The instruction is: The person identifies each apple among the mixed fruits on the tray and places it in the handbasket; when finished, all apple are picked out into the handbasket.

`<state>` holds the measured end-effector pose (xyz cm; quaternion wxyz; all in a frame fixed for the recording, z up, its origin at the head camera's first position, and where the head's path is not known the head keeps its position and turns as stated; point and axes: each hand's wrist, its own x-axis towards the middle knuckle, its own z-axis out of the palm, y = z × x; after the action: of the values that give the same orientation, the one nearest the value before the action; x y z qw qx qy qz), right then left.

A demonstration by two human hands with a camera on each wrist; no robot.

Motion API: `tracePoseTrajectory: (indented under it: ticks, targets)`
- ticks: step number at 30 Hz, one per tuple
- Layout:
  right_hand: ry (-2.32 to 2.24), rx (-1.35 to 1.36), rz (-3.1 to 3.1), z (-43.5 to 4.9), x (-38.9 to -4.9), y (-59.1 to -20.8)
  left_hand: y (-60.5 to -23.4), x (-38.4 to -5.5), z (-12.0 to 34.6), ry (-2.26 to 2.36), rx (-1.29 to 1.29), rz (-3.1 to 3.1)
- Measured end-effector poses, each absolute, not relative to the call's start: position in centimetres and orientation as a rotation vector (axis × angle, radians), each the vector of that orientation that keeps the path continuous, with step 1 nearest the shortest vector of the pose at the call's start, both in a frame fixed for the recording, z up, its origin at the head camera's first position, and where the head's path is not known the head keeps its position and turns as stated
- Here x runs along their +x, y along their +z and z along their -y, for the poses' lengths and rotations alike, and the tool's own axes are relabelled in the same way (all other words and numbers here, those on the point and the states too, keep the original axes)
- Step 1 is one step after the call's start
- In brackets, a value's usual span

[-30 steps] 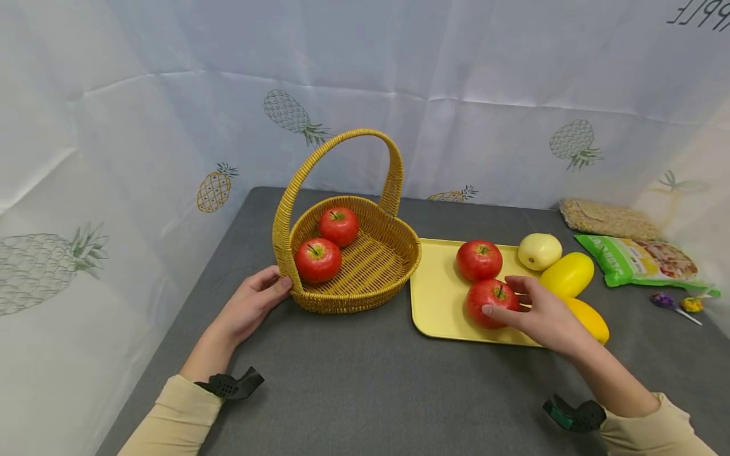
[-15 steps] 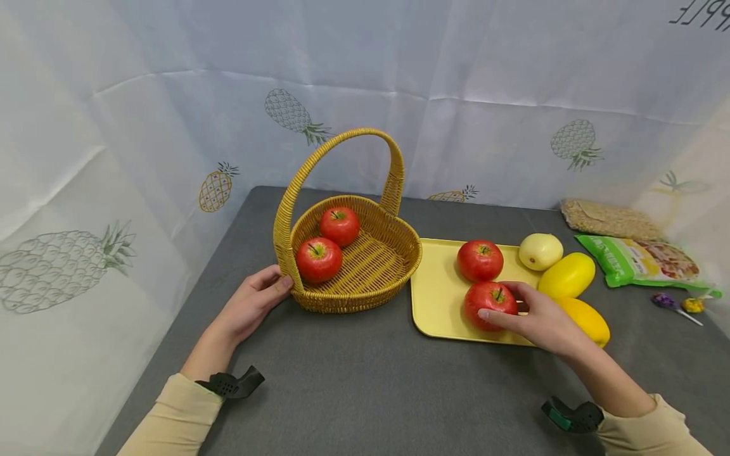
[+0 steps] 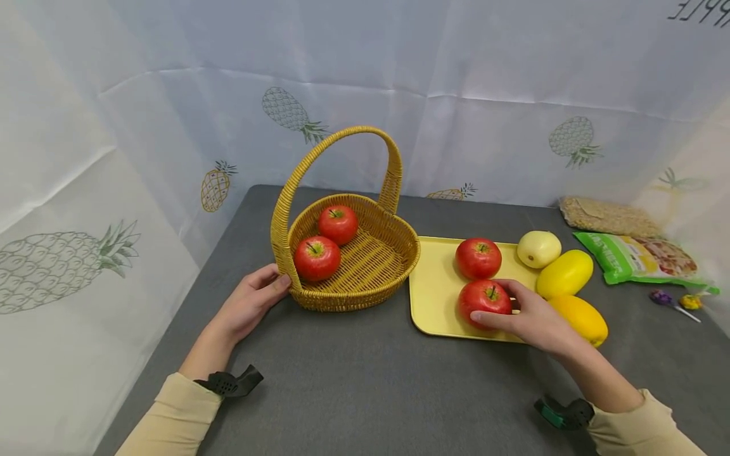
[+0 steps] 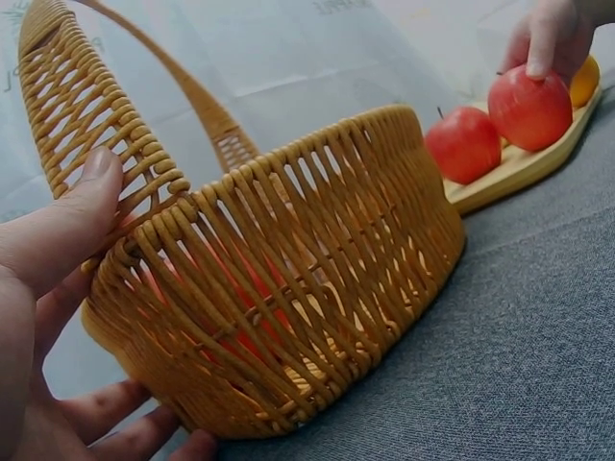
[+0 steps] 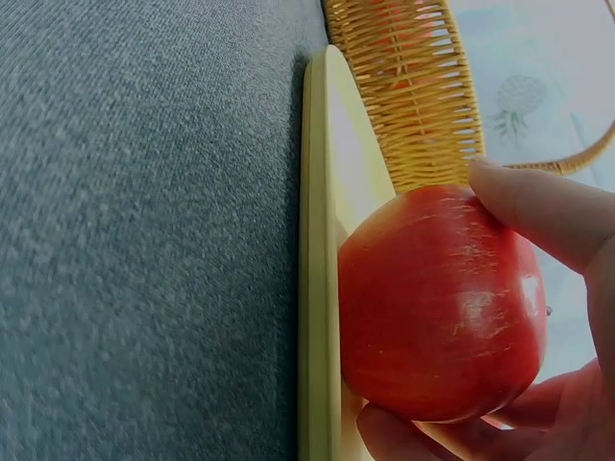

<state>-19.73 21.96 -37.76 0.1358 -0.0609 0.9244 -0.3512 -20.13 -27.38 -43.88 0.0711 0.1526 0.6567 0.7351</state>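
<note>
My right hand [image 3: 536, 323] grips a red apple [image 3: 483, 305] on the front part of the yellow tray [image 3: 430, 304], its thumb on the near side and fingers round the far side. In the right wrist view this apple [image 5: 437, 307] sits low against the tray's rim. Just behind it on the tray rests another red apple [image 3: 478, 258]. My left hand [image 3: 245, 306] holds the golden wicker basket [image 3: 353, 301] at the foot of its handle, thumb over the weave in the left wrist view. Two red apples, one at the front [image 3: 317, 258] and one behind [image 3: 338, 224], lie inside the basket's left half.
On the tray's right side are a pale round fruit [image 3: 538, 249] and two yellow fruits, one behind [image 3: 564, 274] and one in front [image 3: 578, 318]. Farther right lie a green packet [image 3: 644, 258], a bag of grain-like pieces [image 3: 609, 217] and lollipops [image 3: 675, 304]. A white curtain [image 3: 353, 57] hangs behind.
My right hand has moved left and its fingers have closed round the front apple, which has shifted slightly left on the tray. The left hand and basket stay in place.
</note>
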Motion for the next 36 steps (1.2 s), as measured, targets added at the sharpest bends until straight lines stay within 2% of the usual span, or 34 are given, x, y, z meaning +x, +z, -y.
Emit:
tracePoseTrajectory:
  ticks: [36]
  targets:
    - [-1.191,-0.187,-2.647,-19.7,-19.8,-38.9,-44.0,-20.0,27.3,2.204,0.431,-1.987]
